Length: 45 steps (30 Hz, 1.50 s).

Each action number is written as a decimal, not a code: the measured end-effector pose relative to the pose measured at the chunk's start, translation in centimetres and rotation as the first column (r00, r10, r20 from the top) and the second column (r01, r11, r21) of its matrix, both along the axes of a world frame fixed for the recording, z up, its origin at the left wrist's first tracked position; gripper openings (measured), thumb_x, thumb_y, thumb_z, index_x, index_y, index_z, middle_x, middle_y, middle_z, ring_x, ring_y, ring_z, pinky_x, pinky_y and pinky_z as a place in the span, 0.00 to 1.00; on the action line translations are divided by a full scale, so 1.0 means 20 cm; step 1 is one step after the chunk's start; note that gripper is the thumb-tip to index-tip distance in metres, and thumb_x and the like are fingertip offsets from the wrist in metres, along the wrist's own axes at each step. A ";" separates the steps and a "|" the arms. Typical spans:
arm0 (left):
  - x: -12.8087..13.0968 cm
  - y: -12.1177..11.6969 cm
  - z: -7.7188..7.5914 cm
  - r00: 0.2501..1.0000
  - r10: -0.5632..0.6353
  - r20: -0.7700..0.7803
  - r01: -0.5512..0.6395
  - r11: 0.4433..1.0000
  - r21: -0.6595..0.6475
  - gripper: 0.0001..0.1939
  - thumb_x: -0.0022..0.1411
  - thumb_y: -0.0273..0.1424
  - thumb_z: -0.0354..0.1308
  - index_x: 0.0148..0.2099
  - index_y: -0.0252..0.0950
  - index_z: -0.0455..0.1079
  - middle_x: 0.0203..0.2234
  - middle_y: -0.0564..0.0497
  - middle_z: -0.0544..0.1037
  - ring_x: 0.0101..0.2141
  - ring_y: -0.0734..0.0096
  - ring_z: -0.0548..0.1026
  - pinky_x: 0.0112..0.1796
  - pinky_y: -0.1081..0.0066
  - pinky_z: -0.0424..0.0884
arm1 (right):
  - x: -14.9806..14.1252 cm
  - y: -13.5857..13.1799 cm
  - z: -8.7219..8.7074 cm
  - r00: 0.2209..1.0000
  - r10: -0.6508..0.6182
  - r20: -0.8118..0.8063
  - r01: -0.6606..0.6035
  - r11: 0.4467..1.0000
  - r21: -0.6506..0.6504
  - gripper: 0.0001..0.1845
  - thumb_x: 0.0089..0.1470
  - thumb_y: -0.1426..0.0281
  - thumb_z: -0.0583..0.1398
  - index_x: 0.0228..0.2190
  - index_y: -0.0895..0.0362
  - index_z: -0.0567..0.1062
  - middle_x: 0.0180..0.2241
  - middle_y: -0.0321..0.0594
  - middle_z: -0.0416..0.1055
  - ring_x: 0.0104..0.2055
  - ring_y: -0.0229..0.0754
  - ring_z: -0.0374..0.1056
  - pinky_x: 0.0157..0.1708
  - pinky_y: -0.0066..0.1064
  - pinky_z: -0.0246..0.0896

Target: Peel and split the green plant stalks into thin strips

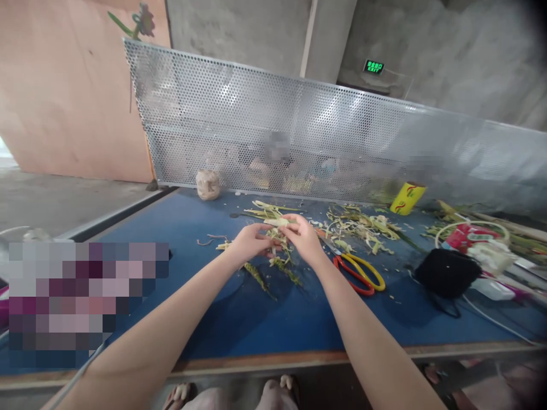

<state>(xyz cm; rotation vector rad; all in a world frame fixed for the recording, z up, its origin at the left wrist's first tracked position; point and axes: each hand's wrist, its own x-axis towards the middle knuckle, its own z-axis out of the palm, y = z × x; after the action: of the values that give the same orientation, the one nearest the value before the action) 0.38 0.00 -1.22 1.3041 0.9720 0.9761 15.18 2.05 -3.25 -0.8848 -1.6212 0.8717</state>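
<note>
My left hand (248,245) and my right hand (302,238) meet over the blue table, fingers closed on a pale green leafy plant piece (277,222). My fingers partly cover it, so its exact kind is unclear. Under and around my hands lie loose stalks with greenish, scaly-looking tips (256,276). Just right of my right hand rests a pair of scissors (368,272) with one red and one yellow handle loop; the blades point toward the scraps. Behind it spreads a heap of peeled strips and leaves (363,222).
A perforated metal panel (256,119) closes off the table's far side. Near it stand a pale, lumpy roll (208,185) and a yellow packet (407,198). On the right are a black pouch (448,272), a red package (468,236) and a white cable. The left side is blurred out.
</note>
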 end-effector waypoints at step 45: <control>0.01 0.01 -0.04 0.966 0.204 0.160 -0.205 0.979 -0.011 0.25 0.47 0.22 0.59 0.48 0.31 0.57 0.22 0.50 0.75 0.24 0.70 0.75 0.21 0.76 0.69 | 0.03 -0.03 -0.01 0.857 -0.292 0.425 0.040 0.860 0.509 0.07 0.50 0.68 0.52 0.26 0.54 0.69 0.42 0.46 0.62 0.43 0.47 0.61 0.34 0.37 0.61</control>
<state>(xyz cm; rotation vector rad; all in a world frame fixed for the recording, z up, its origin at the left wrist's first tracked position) 0.54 0.13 -2.04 1.1254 0.9932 1.2235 15.77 1.51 -3.45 -0.9086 -2.0355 0.0743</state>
